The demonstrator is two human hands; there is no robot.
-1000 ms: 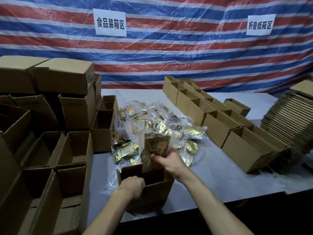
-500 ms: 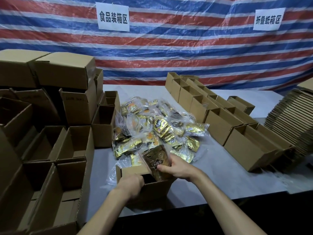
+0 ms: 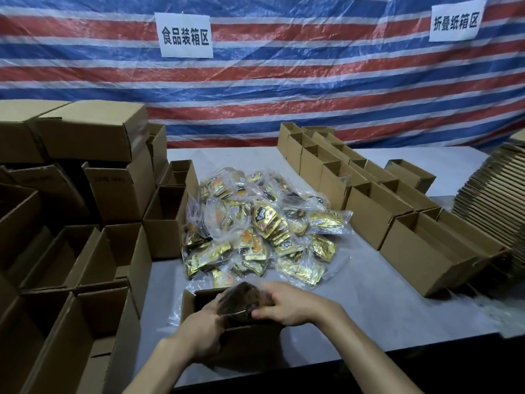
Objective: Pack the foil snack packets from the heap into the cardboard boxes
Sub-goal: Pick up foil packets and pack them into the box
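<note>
At the near edge of the worktop point(image 3: 355, 308), one open cardboard box point(image 3: 244, 342), upright. In its mouth, one dark foil packet point(image 3: 238, 304), tilted, lower part inside, upper part above the rim.

Two hands on the job. Right hand point(image 3: 292, 307) curled over the packet's right side, holding it from above. Left hand point(image 3: 199, 334) wrapped round the box's near-left rim, fingers curled, fingertips meeting the packet's left edge (blurred at that spot, so hard to say how firm the contact).

Just beyond the box, one heap point(image 3: 264, 228) of gold and clear packets on the worktop, dozens of them, too tangled for a true count, nearest ones almost touching the box's far wall.

To the right of the heap, a slanting row of open boxes point(image 3: 377, 220), at least five along the nearer line, more behind, one set apart farther back. Past those, at the right edge, one tall stack of flattened cartons point(image 3: 494, 194), too many to count.

To the left, a bank of further cartons: two closed boxes point(image 3: 93, 129) on top at the back, at least six open boxes point(image 3: 93, 257) below and in front, touching side by side.

Behind everything, one striped tarpaulin point(image 3: 284, 89) in red, white and blue, with two white signs point(image 3: 184, 35) fixed to it, well apart.
</note>
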